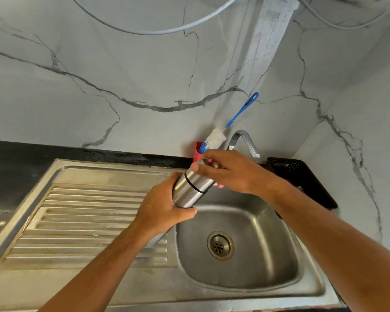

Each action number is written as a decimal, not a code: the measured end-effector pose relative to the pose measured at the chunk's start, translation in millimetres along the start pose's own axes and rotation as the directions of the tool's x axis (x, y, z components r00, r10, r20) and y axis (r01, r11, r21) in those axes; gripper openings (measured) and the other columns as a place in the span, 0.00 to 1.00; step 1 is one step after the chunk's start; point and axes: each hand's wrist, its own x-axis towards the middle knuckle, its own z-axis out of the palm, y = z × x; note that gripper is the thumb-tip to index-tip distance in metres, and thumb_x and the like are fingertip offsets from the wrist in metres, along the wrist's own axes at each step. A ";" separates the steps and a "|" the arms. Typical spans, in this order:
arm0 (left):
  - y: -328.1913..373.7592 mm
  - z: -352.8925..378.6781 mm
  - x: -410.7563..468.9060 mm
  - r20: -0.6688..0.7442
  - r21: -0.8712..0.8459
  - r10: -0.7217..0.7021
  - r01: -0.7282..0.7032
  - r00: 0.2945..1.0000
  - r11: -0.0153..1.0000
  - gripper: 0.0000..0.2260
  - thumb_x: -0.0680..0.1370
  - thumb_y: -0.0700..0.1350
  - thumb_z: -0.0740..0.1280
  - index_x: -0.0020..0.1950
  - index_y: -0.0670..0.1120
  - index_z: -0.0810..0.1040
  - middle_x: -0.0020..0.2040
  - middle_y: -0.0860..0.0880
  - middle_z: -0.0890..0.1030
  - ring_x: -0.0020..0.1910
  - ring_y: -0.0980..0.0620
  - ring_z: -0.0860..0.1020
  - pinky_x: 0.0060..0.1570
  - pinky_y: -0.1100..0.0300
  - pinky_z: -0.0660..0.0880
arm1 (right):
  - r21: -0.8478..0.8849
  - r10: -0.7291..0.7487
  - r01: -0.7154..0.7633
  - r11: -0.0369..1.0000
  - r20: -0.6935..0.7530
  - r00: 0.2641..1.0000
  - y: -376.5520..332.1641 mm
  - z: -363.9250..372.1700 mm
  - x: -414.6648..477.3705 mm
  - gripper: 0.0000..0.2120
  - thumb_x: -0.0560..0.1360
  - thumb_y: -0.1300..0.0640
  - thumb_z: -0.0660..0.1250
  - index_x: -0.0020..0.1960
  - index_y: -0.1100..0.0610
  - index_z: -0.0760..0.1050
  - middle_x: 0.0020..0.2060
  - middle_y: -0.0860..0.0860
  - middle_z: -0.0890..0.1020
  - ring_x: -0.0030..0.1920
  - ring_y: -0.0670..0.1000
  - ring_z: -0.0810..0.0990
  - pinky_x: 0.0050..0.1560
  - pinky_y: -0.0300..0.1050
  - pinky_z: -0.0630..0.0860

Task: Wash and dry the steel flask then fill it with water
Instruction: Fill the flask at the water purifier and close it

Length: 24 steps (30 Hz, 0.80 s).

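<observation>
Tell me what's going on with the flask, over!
Left hand grips flask body, right hand grips its top. Flask tilted over sink. Brush behind, nothing blocking.

flask: brushed steel | sink: dull scuffed steel | wall: glossy marble

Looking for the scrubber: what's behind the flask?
Behind the flask, a bottle brush leans in a red holder by the tap; the right hand covers the holder's base.
</observation>
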 end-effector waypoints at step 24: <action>47.7 7.1 27.9 0.235 -0.508 0.098 0.036 0.967 0.861 0.20 0.68 0.40 0.80 0.57 0.46 0.79 0.50 0.38 0.83 0.52 0.37 0.83 0.53 0.44 0.83 | 0.887 -0.034 0.264 0.380 -0.272 0.962 -17.0 5.9 0.3 0.19 0.69 0.67 0.77 0.58 0.60 0.77 0.47 0.62 0.83 0.48 0.66 0.84 0.54 0.62 0.82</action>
